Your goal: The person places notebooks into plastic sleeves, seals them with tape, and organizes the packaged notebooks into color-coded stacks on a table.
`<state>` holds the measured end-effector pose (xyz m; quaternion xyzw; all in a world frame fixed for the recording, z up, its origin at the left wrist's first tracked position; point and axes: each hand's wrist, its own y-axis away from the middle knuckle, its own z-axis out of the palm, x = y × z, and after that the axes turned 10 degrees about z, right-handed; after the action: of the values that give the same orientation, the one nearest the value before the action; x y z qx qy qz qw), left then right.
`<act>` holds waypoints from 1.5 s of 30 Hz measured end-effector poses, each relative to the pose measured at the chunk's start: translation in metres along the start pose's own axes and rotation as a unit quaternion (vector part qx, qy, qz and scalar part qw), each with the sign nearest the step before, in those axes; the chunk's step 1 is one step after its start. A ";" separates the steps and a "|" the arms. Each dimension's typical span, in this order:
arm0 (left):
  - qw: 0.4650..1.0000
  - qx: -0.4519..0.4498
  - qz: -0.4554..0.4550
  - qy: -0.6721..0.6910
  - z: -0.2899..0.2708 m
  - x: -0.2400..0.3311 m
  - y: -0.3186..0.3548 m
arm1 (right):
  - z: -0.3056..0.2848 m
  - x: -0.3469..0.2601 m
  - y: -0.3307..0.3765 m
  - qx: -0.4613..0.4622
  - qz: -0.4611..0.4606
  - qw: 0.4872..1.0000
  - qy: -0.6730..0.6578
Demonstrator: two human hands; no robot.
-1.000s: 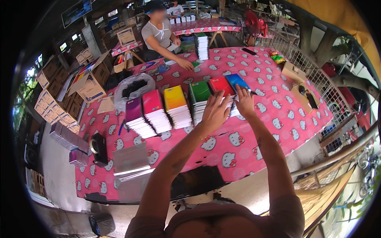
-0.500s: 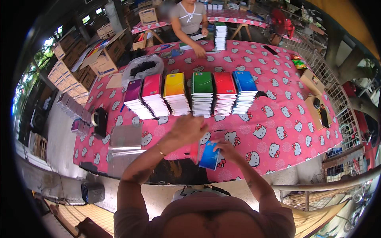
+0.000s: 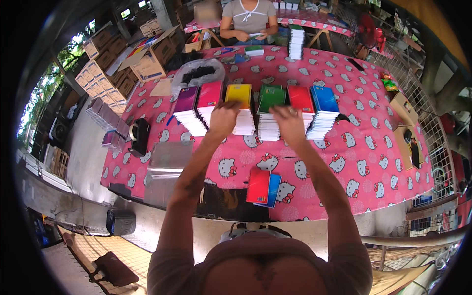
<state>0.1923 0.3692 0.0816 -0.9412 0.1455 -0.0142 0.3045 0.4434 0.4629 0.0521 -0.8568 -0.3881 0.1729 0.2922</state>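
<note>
Six stacks of spiral notebooks stand in a row on the table: purple (image 3: 186,101), pink (image 3: 209,94), yellow (image 3: 239,91), green (image 3: 272,97), red (image 3: 300,97) and blue (image 3: 324,100). My left hand (image 3: 225,118) is at the front of the yellow stack, beside the pink one, its fingers smeared by motion. With fingers apart, my right hand (image 3: 290,122) reaches over the front right corner of the green stack's top. Close to the table's near edge, a loose red notebook (image 3: 258,185) lies partly over a loose blue notebook (image 3: 275,189).
A pink patterned cloth (image 3: 364,142) covers the table. A tape dispenser (image 3: 139,137) and clear plastic sheets (image 3: 171,156) lie at left, a plastic bag (image 3: 211,74) behind the stacks. Across the table, a person (image 3: 250,19) holds something small near a tall notebook stack (image 3: 296,44).
My hands have let go of the red and blue notebooks near the edge and moved forward to the stacks. The red one now overlaps the blue. The view has shifted slightly.
</note>
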 end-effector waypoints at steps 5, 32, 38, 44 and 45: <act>0.982 0.119 -0.087 0.115 -0.117 0.079 0.004 | -0.031 -0.074 0.167 -0.105 -0.034 0.986 -0.129; 0.991 0.023 0.066 0.112 -0.060 0.125 0.134 | 0.010 -0.038 0.189 -0.295 0.106 0.840 -0.442; 0.968 -0.095 0.044 0.227 -0.045 0.161 0.170 | 0.003 0.021 0.131 -0.012 0.215 0.944 -0.249; 0.982 0.069 -0.058 -0.163 -0.005 -0.035 0.041 | -0.042 0.123 0.042 0.071 0.197 0.969 0.132; 0.981 0.021 -0.053 -0.188 -0.008 -0.071 0.067 | -0.040 0.111 0.037 0.040 0.188 0.978 0.076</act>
<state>0.1053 0.3330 0.0536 -0.9269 0.0353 0.1435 0.3450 0.5562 0.5138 0.0512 -0.9127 -0.1898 0.1740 0.3172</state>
